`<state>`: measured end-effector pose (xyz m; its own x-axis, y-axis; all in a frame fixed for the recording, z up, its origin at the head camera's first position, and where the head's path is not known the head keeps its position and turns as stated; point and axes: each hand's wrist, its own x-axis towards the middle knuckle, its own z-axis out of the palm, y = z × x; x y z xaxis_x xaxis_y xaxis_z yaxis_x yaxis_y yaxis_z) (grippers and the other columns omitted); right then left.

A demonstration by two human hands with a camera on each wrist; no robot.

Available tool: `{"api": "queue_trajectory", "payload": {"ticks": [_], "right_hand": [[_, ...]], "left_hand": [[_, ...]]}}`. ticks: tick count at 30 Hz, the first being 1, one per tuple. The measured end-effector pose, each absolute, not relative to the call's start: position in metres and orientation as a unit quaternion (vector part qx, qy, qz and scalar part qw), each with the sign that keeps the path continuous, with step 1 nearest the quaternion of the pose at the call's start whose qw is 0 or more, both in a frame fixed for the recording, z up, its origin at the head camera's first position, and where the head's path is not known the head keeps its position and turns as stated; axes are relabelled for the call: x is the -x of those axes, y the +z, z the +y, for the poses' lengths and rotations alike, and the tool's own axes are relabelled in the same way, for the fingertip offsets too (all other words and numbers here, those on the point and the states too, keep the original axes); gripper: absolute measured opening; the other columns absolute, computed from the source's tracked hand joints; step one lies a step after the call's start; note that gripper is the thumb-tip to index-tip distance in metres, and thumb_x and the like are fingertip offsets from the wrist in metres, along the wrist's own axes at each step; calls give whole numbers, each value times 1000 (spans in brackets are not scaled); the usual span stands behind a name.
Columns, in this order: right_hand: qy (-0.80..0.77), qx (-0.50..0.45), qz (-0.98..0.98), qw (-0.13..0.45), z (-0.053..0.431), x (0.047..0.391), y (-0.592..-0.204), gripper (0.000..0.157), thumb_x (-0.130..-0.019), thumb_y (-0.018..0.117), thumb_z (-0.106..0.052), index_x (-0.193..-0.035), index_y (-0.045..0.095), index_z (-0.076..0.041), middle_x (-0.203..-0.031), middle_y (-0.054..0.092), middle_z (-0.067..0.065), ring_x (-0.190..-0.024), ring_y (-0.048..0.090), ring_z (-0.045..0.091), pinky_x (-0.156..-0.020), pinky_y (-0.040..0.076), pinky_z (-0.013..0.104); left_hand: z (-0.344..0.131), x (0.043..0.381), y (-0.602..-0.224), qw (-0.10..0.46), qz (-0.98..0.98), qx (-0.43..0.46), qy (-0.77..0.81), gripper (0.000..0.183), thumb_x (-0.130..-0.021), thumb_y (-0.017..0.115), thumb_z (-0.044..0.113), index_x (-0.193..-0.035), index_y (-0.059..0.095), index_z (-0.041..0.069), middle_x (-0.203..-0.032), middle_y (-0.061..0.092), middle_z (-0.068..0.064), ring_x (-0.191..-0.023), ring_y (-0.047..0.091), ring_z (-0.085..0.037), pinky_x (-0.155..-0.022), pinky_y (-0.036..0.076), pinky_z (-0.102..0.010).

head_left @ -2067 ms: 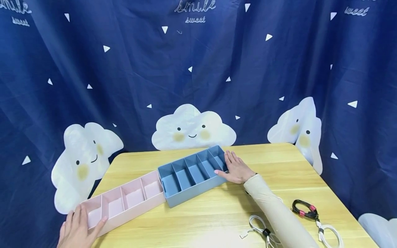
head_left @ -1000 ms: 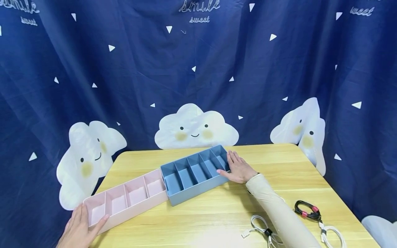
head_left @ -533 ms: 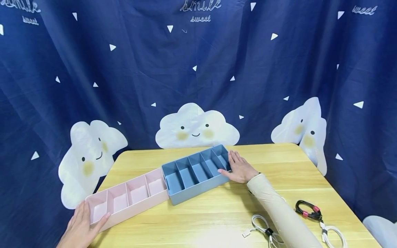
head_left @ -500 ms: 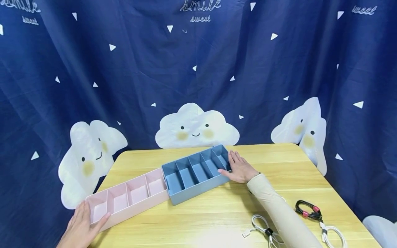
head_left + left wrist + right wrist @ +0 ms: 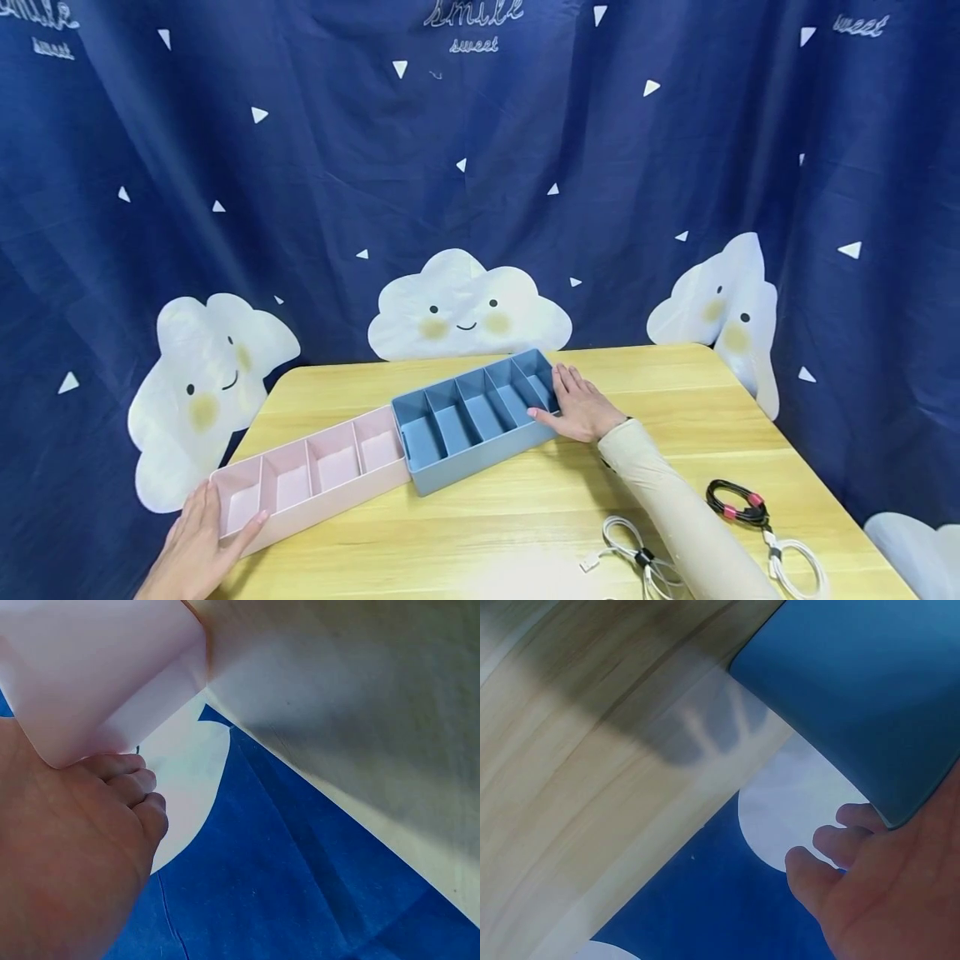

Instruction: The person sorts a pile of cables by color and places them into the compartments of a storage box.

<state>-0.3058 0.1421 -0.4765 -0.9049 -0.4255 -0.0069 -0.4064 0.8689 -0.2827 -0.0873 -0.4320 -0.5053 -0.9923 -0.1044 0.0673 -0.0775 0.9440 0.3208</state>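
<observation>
A pink divided storage box (image 5: 322,492) and a blue divided storage box (image 5: 480,454) lie end to end, slanting across the wooden table, their near ends touching. My left hand (image 5: 191,542) presses its palm and fingers against the pink box's left end, thumb along the front side. At the blue box's right end, my right hand (image 5: 581,408) lies with extended fingers on the end wall and thumb over the front rim. In the left wrist view, the palm meets the pink box (image 5: 105,667); the right wrist view has the palm against the blue box (image 5: 855,690).
On the table's (image 5: 465,550) right side lie a black coiled cable (image 5: 738,504) with red ties and a white coiled cable (image 5: 798,567). Another white cable (image 5: 641,558) with a black tie sits beside the right sleeve. A dark blue curtain (image 5: 480,167) hangs behind.
Both boxes have slid slightly to the right over the table, together with both hands, which keep the same hold on the ends. The head view has shifted a little.
</observation>
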Motion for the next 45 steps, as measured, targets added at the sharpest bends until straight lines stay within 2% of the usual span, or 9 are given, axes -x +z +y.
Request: {"api": "queue_trajectory", "payload": {"ticks": [9,20,26,32,35,38,41,45], "right_hand": [[-139,210,967,33,147,305,-478,104,-98,46,-70,-163,16,6,-171,17,27,-160,15,47,-127,25,63],[-131,204,969,40,155,306,-478,105,-99,44,-71,-163,14,6,-172,14,27,-160,13,46,-128,23,62],[-133,200,970,34,158,307,-477,104,-99,43,-71,-162,15,7,-171,15,28,-160,14,48,-127,23,63],[-131,194,972,36,162,308,-476,105,-99,42,-71,-162,15,7,-171,15,27,-160,14,47,-127,23,63],[-133,190,972,39,164,307,-476,105,-99,43,-71,-162,14,7,-172,14,27,-160,14,48,-127,23,63],[-132,188,972,39,166,307,-476,104,-100,42,-71,-162,14,8,-171,14,28,-159,14,48,-127,23,63],[-132,186,973,39,169,307,-476,104,-100,42,-71,-162,14,8,-171,14,28,-159,13,49,-127,23,63],[-133,182,974,38,173,306,-476,104,-100,42,-71,-162,14,8,-171,14,28,-159,14,48,-128,23,63]], "left_hand": [[-432,93,-505,36,-984,-34,-170,109,-104,48,57,-150,-5,-27,-157,1,-53,-149,2,-66,-122,-8,-73],[-429,99,-506,56,-985,-16,-164,107,-104,51,54,-151,-1,-27,-158,5,-52,-151,6,-63,-127,-13,-64],[-425,102,-506,62,-984,-11,-166,107,-104,51,54,-151,1,-28,-157,3,-52,-151,4,-63,-127,-8,-67],[-422,108,-505,60,-985,-8,-160,108,-103,53,56,-151,3,-28,-158,7,-52,-149,11,-64,-122,6,-75],[-420,111,-505,67,-985,-3,-158,108,-102,53,55,-150,4,-28,-158,8,-52,-150,10,-64,-121,9,-75],[-418,114,-506,83,-984,4,-156,107,-102,55,54,-150,7,-28,-157,12,-52,-150,13,-63,-125,4,-71],[-416,117,-507,100,-983,15,-150,105,-101,57,51,-150,9,-28,-157,16,-52,-151,15,-61,-131,-7,-58],[-412,121,-506,104,-984,22,-143,104,-101,58,51,-150,12,-29,-156,18,-51,-153,13,-59,-131,-16,-44]]}}
